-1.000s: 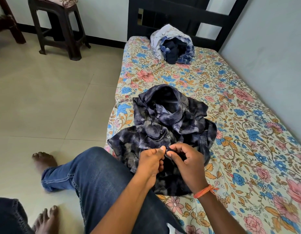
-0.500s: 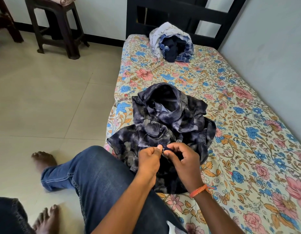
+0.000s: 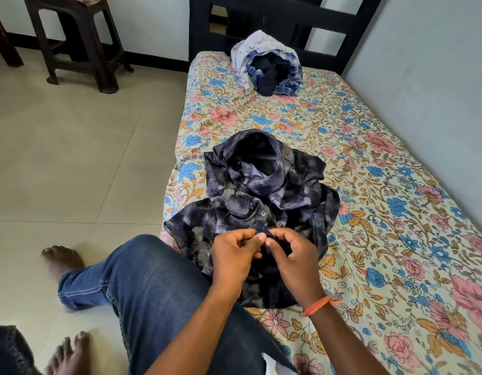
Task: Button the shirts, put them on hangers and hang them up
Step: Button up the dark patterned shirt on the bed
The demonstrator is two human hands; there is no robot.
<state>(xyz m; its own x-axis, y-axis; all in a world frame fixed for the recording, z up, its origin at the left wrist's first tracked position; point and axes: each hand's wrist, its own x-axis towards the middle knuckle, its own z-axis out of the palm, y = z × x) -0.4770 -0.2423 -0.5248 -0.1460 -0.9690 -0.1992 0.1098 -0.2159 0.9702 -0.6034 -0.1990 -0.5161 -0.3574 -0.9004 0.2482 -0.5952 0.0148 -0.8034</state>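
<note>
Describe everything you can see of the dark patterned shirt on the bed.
The shirt is dark navy with a grey, cloudy flower print, of thin, soft-looking cloth. It lies crumpled near the bed's left edge, collar away from the person. Three small grey buttons show along its front. The left hand and right hand pinch the front edges together near its lower end. Its near hem lies by the person's jeans-clad knee.

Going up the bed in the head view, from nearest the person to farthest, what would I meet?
The hands, left and right, pinching the shirt front → dark floral shirt → bare stretch of flowered bedsheet → pile of white, checked and dark clothes → black headboard.
</note>
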